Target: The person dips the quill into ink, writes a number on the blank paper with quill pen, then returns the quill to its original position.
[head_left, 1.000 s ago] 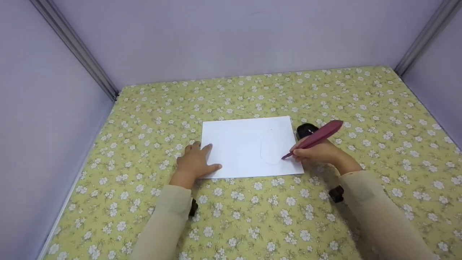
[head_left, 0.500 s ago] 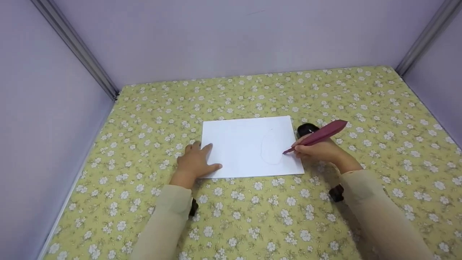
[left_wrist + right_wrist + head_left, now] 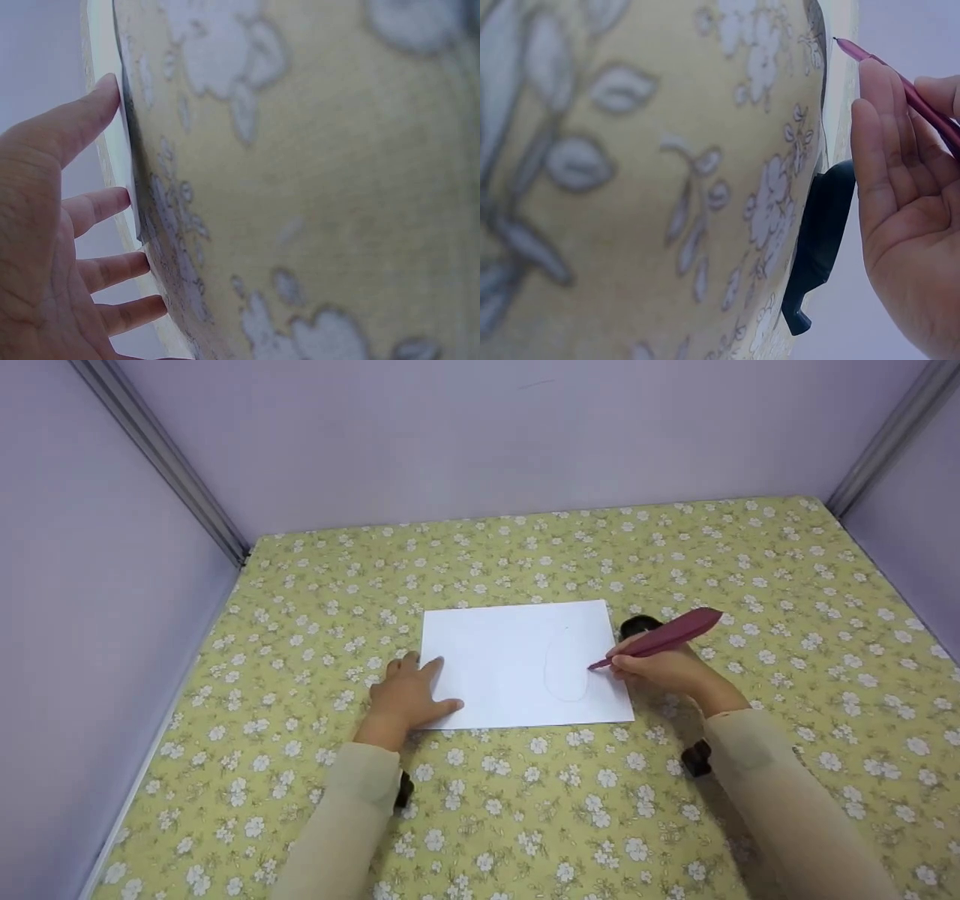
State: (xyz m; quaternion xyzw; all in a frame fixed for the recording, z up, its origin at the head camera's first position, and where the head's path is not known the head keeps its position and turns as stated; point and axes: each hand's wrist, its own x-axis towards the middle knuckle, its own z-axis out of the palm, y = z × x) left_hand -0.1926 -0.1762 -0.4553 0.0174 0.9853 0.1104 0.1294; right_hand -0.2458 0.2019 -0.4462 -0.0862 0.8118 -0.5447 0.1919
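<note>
A sheet of white paper point(image 3: 495, 660) lies flat on the flowered cloth. My left hand point(image 3: 405, 694) rests spread at its left edge, thumb and index finger on the sheet; in the left wrist view the fingertips point(image 3: 112, 82) meet the paper's edge. With my right hand point(image 3: 660, 667) I pinch a maroon feather-shaped pen point(image 3: 675, 631), its tip down on the right part of the paper. A faint, narrow loop point(image 3: 545, 660) is drawn there, ending at the tip on its right side. In the right wrist view the pen point(image 3: 922, 105) slants between thumb and fingers.
A black rounded object point(image 3: 637, 624) stands just past the paper's right edge, partly behind my right hand; it looks long and dark in the right wrist view point(image 3: 821, 240). Yellow flowered cloth point(image 3: 450, 840) covers the table. Pale walls point(image 3: 480, 442) rise at the back and sides.
The pen tip has moved up the right side of the loop, away from me, and the drawn line has lengthened behind it. My left hand has stayed in place on the paper.
</note>
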